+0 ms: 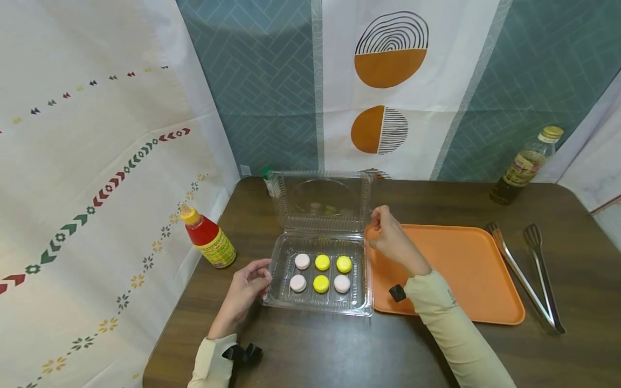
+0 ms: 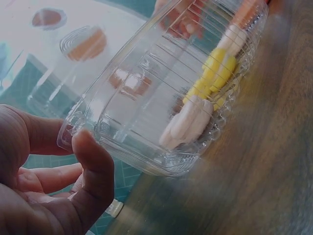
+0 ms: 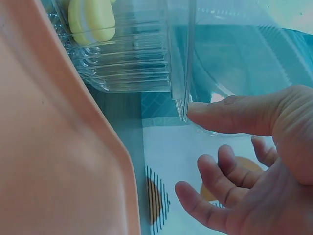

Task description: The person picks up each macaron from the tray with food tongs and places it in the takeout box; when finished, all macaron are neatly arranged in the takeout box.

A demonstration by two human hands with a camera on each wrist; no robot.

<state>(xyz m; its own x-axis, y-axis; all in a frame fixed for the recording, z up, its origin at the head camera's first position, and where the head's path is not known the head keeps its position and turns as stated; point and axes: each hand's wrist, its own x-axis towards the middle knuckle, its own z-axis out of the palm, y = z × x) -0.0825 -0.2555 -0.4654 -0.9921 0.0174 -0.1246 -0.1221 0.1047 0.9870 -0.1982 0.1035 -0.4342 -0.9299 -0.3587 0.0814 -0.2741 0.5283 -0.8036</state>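
A clear plastic hinged container (image 1: pixel 317 309) sits in the middle of the table with its lid (image 1: pixel 322 188) raised at the back. Inside are three yellow macarons (image 1: pixel 322 262) and three pale ones (image 1: pixel 302 261), in two rows. My left hand (image 1: pixel 245 291) pinches the container's left rim between thumb and index finger, plain in the left wrist view. On the other side, my right hand (image 1: pixel 395 242) is by the hinge corner. Its thumb (image 3: pixel 215 117) touches the clear plastic edge, while the other fingers are spread apart and hold nothing.
An orange tray (image 1: pixel 451 275) lies right beside the container, under my right forearm. Tongs (image 1: pixel 543 280) rest past its right edge. An oil bottle (image 1: pixel 521 170) stands at the back right, a red-and-yellow sauce bottle (image 1: pixel 211 240) at the left, and a green-capped bottle (image 1: pixel 268 180) behind the lid.
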